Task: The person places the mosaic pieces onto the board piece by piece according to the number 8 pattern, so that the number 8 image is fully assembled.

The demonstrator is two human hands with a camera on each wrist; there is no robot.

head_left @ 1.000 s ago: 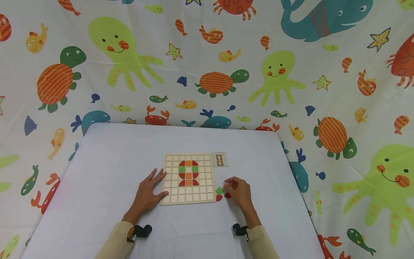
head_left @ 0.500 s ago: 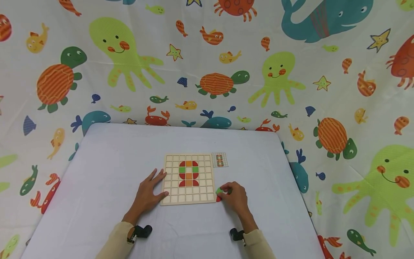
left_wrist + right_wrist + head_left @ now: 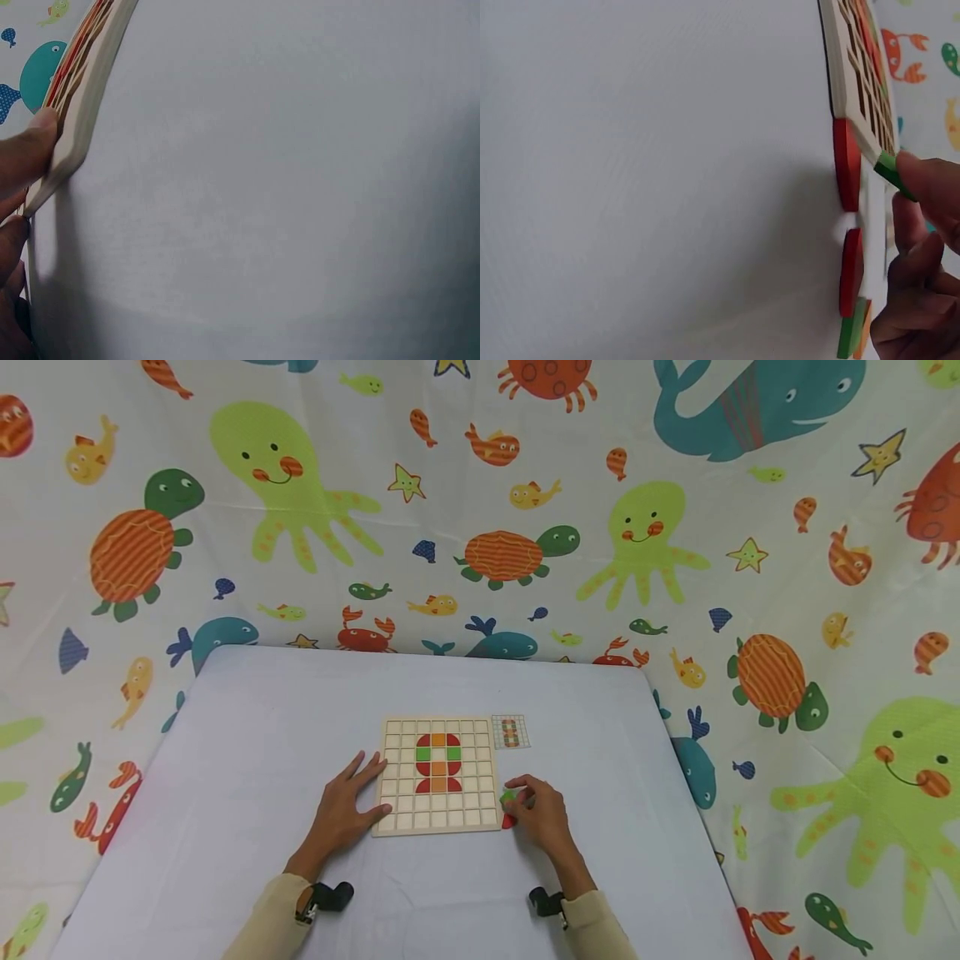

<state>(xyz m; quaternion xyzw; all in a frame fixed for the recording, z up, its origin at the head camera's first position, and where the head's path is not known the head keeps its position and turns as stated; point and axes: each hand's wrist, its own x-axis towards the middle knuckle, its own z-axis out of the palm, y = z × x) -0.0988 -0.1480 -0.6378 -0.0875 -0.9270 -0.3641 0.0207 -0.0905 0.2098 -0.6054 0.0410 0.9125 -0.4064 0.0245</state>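
Note:
A wooden grid board [image 3: 477, 798] lies on the table, with red rounded, orange square and green tiles set in its upper middle cells. My left hand [image 3: 337, 810] rests with spread fingers along the board's left edge; in the left wrist view its thumb [image 3: 34, 146] touches the rim. At the board's right side my right hand [image 3: 546, 817] pinches a green tile [image 3: 889, 172] between thumb and fingers, close to the rim. Below that tile is a red quarter-round tile [image 3: 507, 821]. The right wrist view shows another red tile [image 3: 850, 274] lying nearer the hand, with a green tile [image 3: 850, 330] behind it.
A small printed pattern card [image 3: 511, 732] lies against the board's upper right side. An orange tile [image 3: 864, 330] shows partly behind the loose green one. White cloth [image 3: 300, 693] covers the table, and a sea-animal curtain [image 3: 420, 460] hangs behind it.
My right hand has moved left toward the board, over the loose tiles, and now pinches the green tile. My left hand has stayed on the board's edge.

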